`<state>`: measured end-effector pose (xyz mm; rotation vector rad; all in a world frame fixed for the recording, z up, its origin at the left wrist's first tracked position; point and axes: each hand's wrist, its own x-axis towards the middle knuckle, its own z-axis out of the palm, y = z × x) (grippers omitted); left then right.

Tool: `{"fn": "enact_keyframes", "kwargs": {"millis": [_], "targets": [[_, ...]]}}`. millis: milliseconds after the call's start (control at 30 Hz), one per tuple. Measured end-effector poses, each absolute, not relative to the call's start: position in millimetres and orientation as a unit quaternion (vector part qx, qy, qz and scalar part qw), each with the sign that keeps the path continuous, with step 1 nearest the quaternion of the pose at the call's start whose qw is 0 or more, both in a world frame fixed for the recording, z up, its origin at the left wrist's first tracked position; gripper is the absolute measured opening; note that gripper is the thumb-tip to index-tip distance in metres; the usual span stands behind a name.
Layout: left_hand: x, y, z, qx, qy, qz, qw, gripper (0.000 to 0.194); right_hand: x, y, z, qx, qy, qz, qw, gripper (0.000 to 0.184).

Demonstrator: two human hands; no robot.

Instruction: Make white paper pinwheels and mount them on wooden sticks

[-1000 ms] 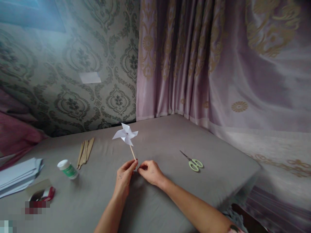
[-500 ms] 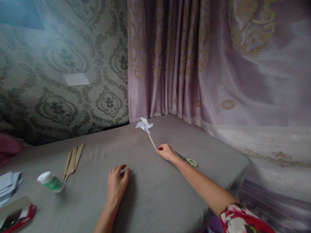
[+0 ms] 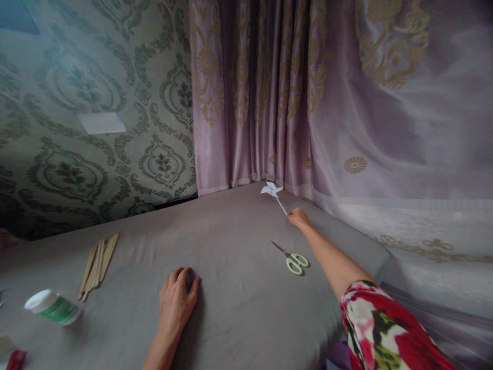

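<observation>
A white pinwheel [image 3: 271,190] is pinched by its stick [image 3: 282,206] in the right hand [image 3: 298,217]; the left hand [image 3: 177,298] is loosely spread over grey cloth [image 3: 231,246].

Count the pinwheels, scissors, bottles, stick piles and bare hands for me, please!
Paper pinwheel: 1
Scissors: 1 pair
White bottle with green label: 1
Pile of wooden sticks: 1
Left hand and right hand: 2
Total: 6

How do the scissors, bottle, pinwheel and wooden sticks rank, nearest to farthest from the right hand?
1. Pinwheel: held in the right hand.
2. Scissors: below that hand in view.
3. Wooden sticks: far over left.
4. Bottle: left of the sticks.
</observation>
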<state>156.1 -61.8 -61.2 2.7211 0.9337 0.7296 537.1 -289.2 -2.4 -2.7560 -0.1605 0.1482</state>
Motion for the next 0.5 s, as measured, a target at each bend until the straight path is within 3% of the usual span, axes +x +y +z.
{"fn": "enact_keyframes", "kwargs": {"millis": [500], "targets": [[155.1,-58.9,-61.6,0.919,0.311,0.229,0.080,0.044,575.5,-305.3,-8.8,-0.992,-0.030,-0.026,0.121,0.035]]}}
